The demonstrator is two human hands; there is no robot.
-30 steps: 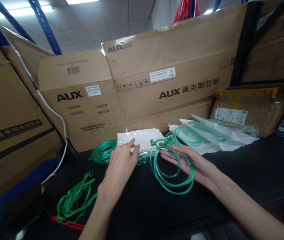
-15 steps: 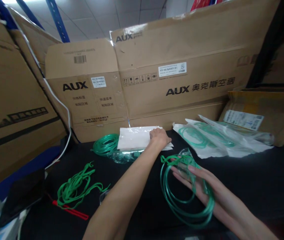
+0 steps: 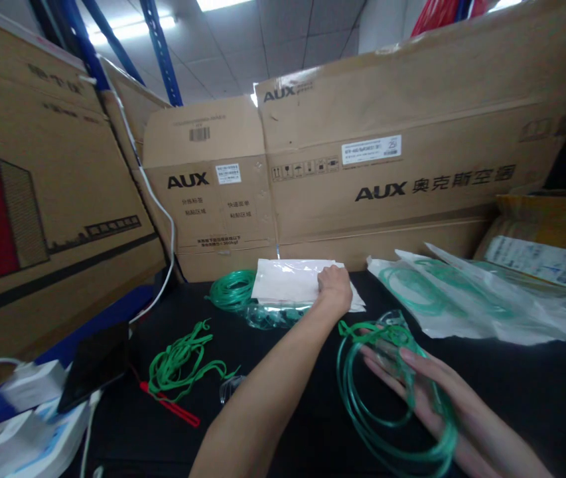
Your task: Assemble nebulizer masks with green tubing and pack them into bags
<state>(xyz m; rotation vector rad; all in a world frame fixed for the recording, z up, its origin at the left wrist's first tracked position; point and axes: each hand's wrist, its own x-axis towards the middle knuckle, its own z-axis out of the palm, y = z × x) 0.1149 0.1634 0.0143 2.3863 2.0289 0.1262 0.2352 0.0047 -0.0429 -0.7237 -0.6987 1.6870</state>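
My left hand point(image 3: 335, 287) reaches to the back of the table, its fingers curled and closed on the right end of a stack of white pouches point(image 3: 287, 280). The fingertips are partly hidden. In my right hand point(image 3: 424, 385) rests a coil of translucent green tubing point(image 3: 350, 392), with a clear plastic piece and a green strap point(image 3: 362, 330) bundled at its top. The thumb presses over the bundle while the other fingers support it from below. Left of the pouches lies another green tubing coil point(image 3: 231, 289), and clear plastic pieces point(image 3: 275, 315) sit in front of them.
Filled pouches point(image 3: 426, 299) with green tubing lie at the right, before a cardboard box point(image 3: 546, 226). Green straps point(image 3: 178, 365) and a red strap point(image 3: 176, 408) are on the left. A black phone-like slab point(image 3: 96, 365) leans by white plugs point(image 3: 34, 385). Tall cardboard point(image 3: 322, 219) walls the back.
The view has turned left and tilted up slightly, so things sit farther right and lower. Both hands keep nearly the same places and grips.
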